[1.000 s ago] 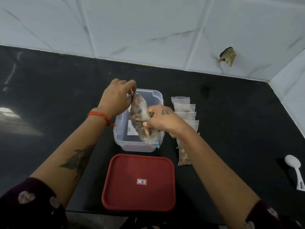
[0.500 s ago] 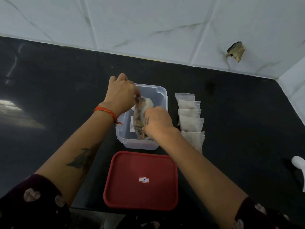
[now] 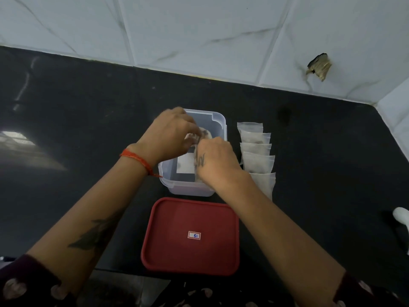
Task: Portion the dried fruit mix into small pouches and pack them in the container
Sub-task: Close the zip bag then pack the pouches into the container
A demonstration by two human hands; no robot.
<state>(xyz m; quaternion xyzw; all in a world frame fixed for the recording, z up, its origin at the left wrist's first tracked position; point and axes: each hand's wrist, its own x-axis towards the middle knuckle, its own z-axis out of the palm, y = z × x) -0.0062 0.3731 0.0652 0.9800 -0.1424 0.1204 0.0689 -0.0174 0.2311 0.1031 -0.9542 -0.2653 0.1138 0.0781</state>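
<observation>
Both forearms are bare from the elbow down. The left hand (image 3: 170, 134) has a thin orange-red thread bracelet (image 3: 137, 159) round its wrist, with a loose end hanging off the inner side. A dark tattoo (image 3: 95, 234), shaped like a leaf or feather, runs along the left forearm. The right hand (image 3: 215, 160) bears a small dark tattoo (image 3: 200, 160) of thin strokes on its back near the thumb. At the bottom corners of the head view both sleeves show, the left sleeve (image 3: 24, 282) and right sleeve (image 3: 363, 292) alike of dark maroon cloth printed with pale pinkish heart-like shapes.
</observation>
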